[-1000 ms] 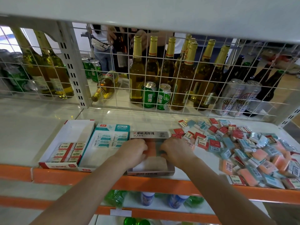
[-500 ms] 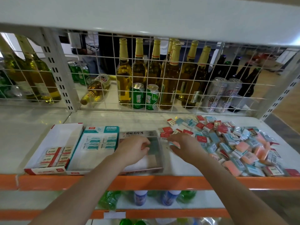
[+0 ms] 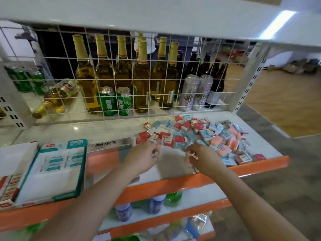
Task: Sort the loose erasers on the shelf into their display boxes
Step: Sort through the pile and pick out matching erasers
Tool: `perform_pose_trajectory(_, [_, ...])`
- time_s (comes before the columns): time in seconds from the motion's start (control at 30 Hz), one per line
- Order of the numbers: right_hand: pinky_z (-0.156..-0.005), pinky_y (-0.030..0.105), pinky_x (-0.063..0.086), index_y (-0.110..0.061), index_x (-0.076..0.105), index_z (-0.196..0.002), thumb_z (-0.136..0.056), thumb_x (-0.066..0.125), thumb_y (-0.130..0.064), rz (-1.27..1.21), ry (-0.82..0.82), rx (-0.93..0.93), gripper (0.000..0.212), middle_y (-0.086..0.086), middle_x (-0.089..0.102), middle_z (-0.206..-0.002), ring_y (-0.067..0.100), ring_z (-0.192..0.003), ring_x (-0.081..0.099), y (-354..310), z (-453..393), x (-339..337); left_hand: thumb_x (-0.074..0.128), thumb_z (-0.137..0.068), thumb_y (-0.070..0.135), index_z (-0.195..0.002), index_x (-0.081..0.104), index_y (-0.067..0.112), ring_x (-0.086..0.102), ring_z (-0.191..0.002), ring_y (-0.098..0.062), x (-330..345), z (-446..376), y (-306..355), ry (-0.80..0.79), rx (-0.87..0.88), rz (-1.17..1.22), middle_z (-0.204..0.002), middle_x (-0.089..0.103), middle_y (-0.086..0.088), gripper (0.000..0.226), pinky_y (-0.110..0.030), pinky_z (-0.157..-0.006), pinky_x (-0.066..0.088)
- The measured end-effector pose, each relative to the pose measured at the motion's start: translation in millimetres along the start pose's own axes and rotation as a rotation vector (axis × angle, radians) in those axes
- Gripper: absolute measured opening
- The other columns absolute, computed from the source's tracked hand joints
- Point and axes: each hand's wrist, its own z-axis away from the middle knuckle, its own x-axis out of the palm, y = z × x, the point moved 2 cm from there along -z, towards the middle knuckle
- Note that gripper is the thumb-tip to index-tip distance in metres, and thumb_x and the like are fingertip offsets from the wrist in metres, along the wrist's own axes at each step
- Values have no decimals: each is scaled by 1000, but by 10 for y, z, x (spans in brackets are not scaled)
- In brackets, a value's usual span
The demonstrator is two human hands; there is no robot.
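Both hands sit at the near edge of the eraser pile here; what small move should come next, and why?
Probably close the right hand on one pink eraser and carry it left to the middle display box. Both hands are at the pile of loose erasers; the left hand seems to pinch something small already, though blur hides what. That box's floor looks pinkish.

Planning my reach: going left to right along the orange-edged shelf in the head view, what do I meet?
Red-trimmed box → teal-trimmed box → box with Korean lettering → left hand → right hand → loose eraser pile.
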Motion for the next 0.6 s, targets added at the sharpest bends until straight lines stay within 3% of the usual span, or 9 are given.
perform_pose_trajectory(0.13, [-85,29,44,-15,60,-117,-87,54,-16,-18,34,64,31,5,62,-115,24,-108,56,146,-4,-28,57,-89,24,-123,55,17,52,-116,-19,50,-70,1,-9,-27,-44,-131,53,-1,35,-32,-94,43])
perform_pose_trajectory(0.2, [-77,29,44,-13,62,-102,-84,55,-14,-41,54,82,20,6,62,-102,26,-98,57,204,-26,-31,57,-89,25,-128,52,16,49,-118,-18,51,-96,-5,-19,-28,-62,-134,50,0,40,-30,-95,41])
perform_pose_trajectory(0.33, [-64,22,39,-15,63,-101,-84,54,-12,-67,62,85,19,4,63,-98,21,-88,56,250,-101,-22,60,-87,27,-131,49,18,47,-121,-18,42,-149,-53,-29,-28,-86,-136,47,0,46,-28,-95,38])
perform_pose_trajectory(0.47, [-81,29,51,-17,58,-122,-86,55,-13,-97,57,94,36,3,62,-118,21,-101,60,213,-182,-32,60,-87,28,-123,55,16,47,-118,-20,72,-177,-98,-128,7,-173,-135,44,-2,39,-33,-97,41])
perform_pose_trajectory(0.6, [-83,27,46,-13,59,-121,-87,55,-11,-130,82,99,35,5,61,-120,21,-103,58,232,-239,-75,59,-88,24,-118,59,16,49,-114,-21,86,-206,-111,-143,44,-211,-130,46,-2,31,-35,-93,43])
